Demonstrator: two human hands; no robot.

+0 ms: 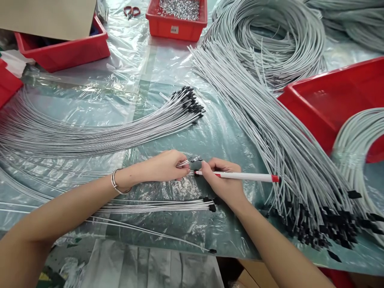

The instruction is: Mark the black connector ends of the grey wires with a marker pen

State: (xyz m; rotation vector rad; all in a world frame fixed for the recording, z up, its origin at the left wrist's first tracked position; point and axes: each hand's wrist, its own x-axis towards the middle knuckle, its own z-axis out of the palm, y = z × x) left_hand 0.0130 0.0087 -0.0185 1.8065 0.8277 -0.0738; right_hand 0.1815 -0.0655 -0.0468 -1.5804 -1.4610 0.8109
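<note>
My left hand (171, 165) is closed around a few thin grey wires (186, 162), whose ends stick out past my fingers. In my right hand (225, 176) is a white marker pen (249, 176) with a red end, its red tip pointing left at the wire ends. The fingertips of both hands are close together. Just below them lies a small bunch of wires (168, 205) with black connectors (212, 204). A larger bundle of wires (126, 138) with black connectors (190, 103) stretches across the table beyond my left hand.
Long grey cables (264, 120) cover the right side, with a big coil (270, 40) behind. A red bin (318, 92) stands at the right, another red bin (69, 50) at the back left. A red tray (174, 30) holds small metal parts; red-handled snips (132, 11) lie beside it.
</note>
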